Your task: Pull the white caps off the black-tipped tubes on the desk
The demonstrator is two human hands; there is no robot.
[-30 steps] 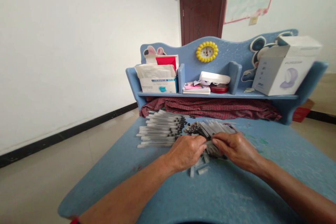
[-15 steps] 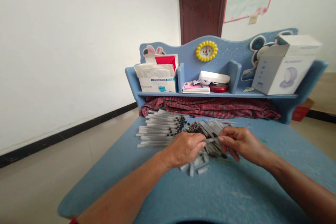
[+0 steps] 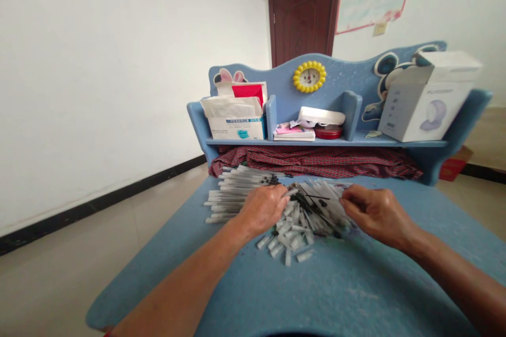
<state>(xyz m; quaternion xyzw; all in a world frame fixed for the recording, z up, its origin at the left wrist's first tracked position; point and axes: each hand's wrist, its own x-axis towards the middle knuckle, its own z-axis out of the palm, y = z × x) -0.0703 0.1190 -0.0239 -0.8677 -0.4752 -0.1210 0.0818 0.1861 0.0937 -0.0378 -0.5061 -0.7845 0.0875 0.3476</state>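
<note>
My left hand (image 3: 264, 209) is closed, pinching a short translucent pen cap (image 3: 291, 192) between thumb and fingers. Across from it, my right hand (image 3: 371, 216) is also closed in a pinch. A thin dark pen refill (image 3: 318, 197) points leftward in line with the right fingertips and seems held there; its right end is hard to see. Beneath both hands spreads a heap of clear pen parts (image 3: 324, 216) with dark pieces among them. Several loose pen caps (image 3: 290, 234) lie in front of the heap. Partly behind my left hand are rows of frosted pens (image 3: 225, 205) with black ends.
A blue table (image 3: 316, 295) carries everything, with a checkered red cloth (image 3: 316, 162) along its back. On the raised shelf (image 3: 237, 142) stand a mask box (image 3: 237, 127), a red round tin (image 3: 329, 132) and a large white box (image 3: 430, 100). A yellow-rimmed clock (image 3: 309, 77) is above.
My hands have moved apart: the left went left and up, the right went right. The piece that was between them is no longer joined across, and more loose caps are visible.
</note>
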